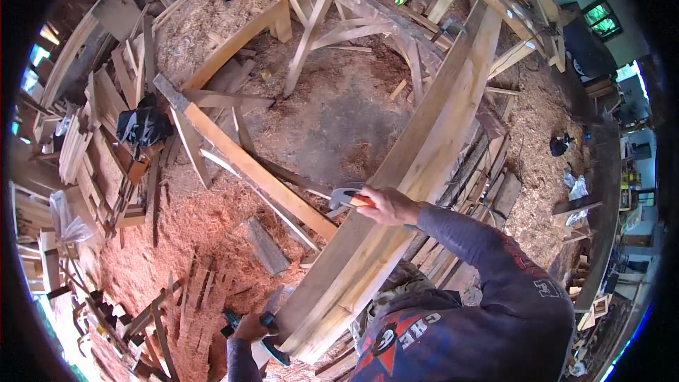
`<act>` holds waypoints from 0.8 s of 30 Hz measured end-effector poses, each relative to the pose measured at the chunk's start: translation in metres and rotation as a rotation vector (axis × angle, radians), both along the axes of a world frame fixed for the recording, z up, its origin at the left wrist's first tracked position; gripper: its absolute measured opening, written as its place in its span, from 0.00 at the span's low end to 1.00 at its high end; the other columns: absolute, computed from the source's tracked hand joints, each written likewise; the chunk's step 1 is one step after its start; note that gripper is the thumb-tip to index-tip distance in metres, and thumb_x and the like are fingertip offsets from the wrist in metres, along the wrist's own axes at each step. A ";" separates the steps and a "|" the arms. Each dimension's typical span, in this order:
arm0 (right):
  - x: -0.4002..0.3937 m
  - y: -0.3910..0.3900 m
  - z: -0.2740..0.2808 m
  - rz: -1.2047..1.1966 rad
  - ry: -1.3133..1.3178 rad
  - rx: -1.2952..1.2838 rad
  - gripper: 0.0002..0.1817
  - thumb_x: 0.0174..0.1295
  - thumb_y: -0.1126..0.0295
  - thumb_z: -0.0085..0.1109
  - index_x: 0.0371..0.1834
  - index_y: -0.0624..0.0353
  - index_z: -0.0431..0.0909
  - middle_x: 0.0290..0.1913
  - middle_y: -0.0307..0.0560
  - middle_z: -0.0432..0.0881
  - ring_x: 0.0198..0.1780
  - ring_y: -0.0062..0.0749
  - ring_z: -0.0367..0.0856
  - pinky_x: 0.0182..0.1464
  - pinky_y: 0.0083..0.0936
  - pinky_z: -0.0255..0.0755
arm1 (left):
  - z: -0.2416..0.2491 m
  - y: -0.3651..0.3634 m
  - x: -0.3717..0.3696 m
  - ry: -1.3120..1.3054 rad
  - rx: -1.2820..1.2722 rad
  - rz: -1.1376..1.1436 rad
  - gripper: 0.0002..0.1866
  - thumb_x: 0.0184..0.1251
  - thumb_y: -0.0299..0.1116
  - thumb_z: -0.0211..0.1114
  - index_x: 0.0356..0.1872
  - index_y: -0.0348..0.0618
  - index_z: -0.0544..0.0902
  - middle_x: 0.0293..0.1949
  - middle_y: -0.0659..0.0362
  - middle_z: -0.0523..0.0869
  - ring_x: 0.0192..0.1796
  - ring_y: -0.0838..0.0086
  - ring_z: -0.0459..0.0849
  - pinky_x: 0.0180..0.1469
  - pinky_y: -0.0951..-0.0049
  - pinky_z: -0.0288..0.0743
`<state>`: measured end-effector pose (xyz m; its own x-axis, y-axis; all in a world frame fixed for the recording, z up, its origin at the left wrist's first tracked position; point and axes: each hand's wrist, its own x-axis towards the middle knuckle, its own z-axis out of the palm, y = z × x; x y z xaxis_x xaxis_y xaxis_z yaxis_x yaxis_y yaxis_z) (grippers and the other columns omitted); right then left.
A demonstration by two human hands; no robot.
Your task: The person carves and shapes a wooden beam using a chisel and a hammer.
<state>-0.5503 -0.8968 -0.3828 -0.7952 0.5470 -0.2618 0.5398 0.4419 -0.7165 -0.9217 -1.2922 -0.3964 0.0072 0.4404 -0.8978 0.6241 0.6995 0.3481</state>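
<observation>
A long wooden beam runs diagonally from the upper right to the bottom centre, in front of my body. My right hand is closed on the orange handle of a tool with a grey, curved head, held over the beam's left edge. At the beam's lower end, my left hand is wrapped round a dark green and black tool, whose details are partly hidden.
A narrower beam on splayed legs stands left of the long beam. Wood shavings cover the floor, with a loose board on them. Stacked offcuts and a black bag lie at the left; a bench stands at the upper right.
</observation>
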 end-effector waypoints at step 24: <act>0.048 0.055 0.005 0.317 -0.059 0.196 0.15 0.59 0.61 0.68 0.43 0.60 0.83 0.43 0.54 0.79 0.50 0.52 0.79 0.50 0.44 0.73 | 0.083 0.064 0.132 0.647 0.355 -0.087 0.20 0.63 0.31 0.60 0.58 0.51 0.76 0.48 0.48 0.82 0.41 0.54 0.88 0.36 0.53 0.82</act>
